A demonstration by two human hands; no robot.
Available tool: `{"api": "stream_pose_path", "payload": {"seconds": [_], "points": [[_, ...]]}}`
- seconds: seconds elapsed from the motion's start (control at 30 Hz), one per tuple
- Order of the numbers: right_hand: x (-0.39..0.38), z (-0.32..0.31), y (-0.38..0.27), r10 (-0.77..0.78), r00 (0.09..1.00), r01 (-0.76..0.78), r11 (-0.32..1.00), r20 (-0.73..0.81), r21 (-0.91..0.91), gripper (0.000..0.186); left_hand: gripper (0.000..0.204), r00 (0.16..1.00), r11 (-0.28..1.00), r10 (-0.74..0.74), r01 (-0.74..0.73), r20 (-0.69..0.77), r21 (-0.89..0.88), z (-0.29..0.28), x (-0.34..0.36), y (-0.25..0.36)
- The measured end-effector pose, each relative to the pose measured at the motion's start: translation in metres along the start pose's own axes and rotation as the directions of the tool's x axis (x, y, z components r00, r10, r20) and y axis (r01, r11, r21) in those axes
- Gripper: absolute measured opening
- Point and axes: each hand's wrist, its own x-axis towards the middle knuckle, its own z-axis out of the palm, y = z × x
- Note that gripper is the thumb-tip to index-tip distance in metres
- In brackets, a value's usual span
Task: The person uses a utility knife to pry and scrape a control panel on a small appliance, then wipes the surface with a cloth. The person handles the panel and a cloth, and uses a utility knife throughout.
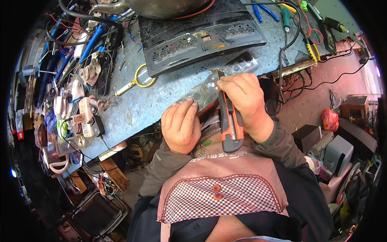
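My right hand [246, 101] is closed around an orange and black utility knife [229, 135], held lengthwise with its front end up at a translucent plastic strip [205, 86] that has round shapes on it. The strip lies slantwise along the front edge of the blue bench, partly under my fingers. My left hand [180, 123] has its curled fingers on the near end of this strip; its thumb is hidden. Just behind stands a black induction cooker panel [203, 42] with buttons and a small display, a metal pot [165, 6] on top.
A magnifying glass [127, 88] lies left of the panel on the bench [121, 113]. Cluttered tools, cables and power strips [86, 111] fill the left side. Pliers [266, 12], a screwdriver [286, 22] and wires lie at the back right. Appliances [336, 155] crowd the floor to the right.
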Motion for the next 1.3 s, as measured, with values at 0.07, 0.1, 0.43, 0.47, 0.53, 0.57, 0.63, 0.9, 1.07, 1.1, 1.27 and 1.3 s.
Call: {"api": "stream_pose_path", "payload": {"seconds": [0.07,0.1,0.43,0.47,0.53,0.57,0.63,0.9,1.07,1.1,1.27,1.3], "points": [[0.002,-0.001,0.002,0.006,1.0,-0.006,1.0,-0.01,-0.001,0.024,0.041,1.0,1.0,0.002,-0.002,-0.004,0.002,0.001,0.0,0.0],[0.003,-0.001,0.004,0.004,1.0,-0.004,1.0,-0.014,0.0,0.024,0.041,1.0,1.0,0.001,-0.001,-0.003,0.003,0.001,0.0,0.0],[0.004,-0.008,0.006,-0.027,0.997,0.029,0.999,-0.076,0.026,0.031,0.047,1.0,0.999,-0.015,0.015,-0.016,-0.03,0.001,0.001,0.003],[0.004,-0.007,0.003,-0.038,0.996,0.041,0.998,-0.075,0.037,0.031,0.047,1.0,0.999,-0.014,0.014,-0.019,-0.029,0.002,0.0,0.002],[0.0,-0.004,0.0,-0.053,0.997,0.056,0.997,-0.056,0.046,0.032,0.047,1.0,0.999,-0.014,0.014,-0.013,-0.03,0.001,0.002,0.003],[-0.001,-0.002,-0.001,-0.054,0.997,0.056,0.998,-0.046,0.04,0.032,0.047,1.0,0.999,-0.013,0.013,-0.01,-0.031,0.001,0.003,0.004],[-0.001,0.0,-0.002,-0.056,0.998,0.057,0.998,-0.027,0.04,0.033,0.046,1.0,1.0,-0.013,0.013,-0.006,-0.025,0.001,0.0,0.003],[0.001,-0.001,0.004,0.003,1.0,-0.002,1.0,-0.015,0.025,0.029,0.045,1.0,1.0,-0.013,0.013,0.002,-0.017,0.001,0.0,0.003],[0.003,-0.005,0.009,0.006,1.0,-0.006,1.0,-0.01,0.026,0.028,0.045,1.0,1.0,-0.016,0.016,0.003,-0.004,0.001,0.0,0.004],[0.003,-0.004,0.012,-0.001,1.0,0.001,1.0,-0.01,0.026,0.028,0.046,1.0,1.0,-0.018,0.018,0.003,-0.007,0.001,0.0,0.004],[0.005,-0.01,0.022,0.007,1.0,-0.007,0.999,-0.008,0.035,0.028,0.046,1.0,1.0,-0.022,0.022,-0.002,-0.018,0.0,0.001,0.004],[0.007,-0.01,0.026,0.002,1.0,-0.002,1.0,-0.019,0.031,0.029,0.046,1.0,1.0,-0.022,0.022,-0.005,-0.017,0.001,0.001,0.004]]}}
